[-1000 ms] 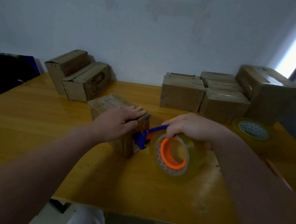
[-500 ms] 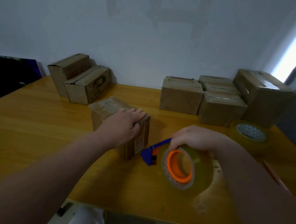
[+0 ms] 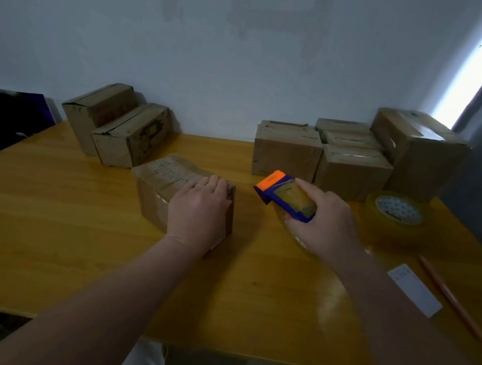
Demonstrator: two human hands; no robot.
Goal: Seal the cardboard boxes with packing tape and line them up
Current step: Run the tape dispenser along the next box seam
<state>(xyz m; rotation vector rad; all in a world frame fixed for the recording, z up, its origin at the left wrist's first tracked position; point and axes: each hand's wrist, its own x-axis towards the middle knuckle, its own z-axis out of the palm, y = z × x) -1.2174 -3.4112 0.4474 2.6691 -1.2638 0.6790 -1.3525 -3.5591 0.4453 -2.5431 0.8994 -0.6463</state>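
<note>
left hand (image 3: 198, 208) flat on near box (image 3: 164, 177), fingers straight; right hand (image 3: 325, 218) grips tape dispenser (image 3: 287, 196) near it, not touching. far-right group (image 3: 286, 154) looks taped; far-left pair (image 3: 129, 136) probably pending.

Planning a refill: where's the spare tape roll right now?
Head view: the spare tape roll lies flat on the table, far right, just in front of the large box and right of the right hand gripping the tape dispenser.

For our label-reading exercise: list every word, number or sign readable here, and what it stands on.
No text is readable.
Box under the left hand: printed lines, blurred.
Back-left box: dark print, blurred.
Spare tape roll: core pattern, blurred.
White card: faint marks, too small.
</note>
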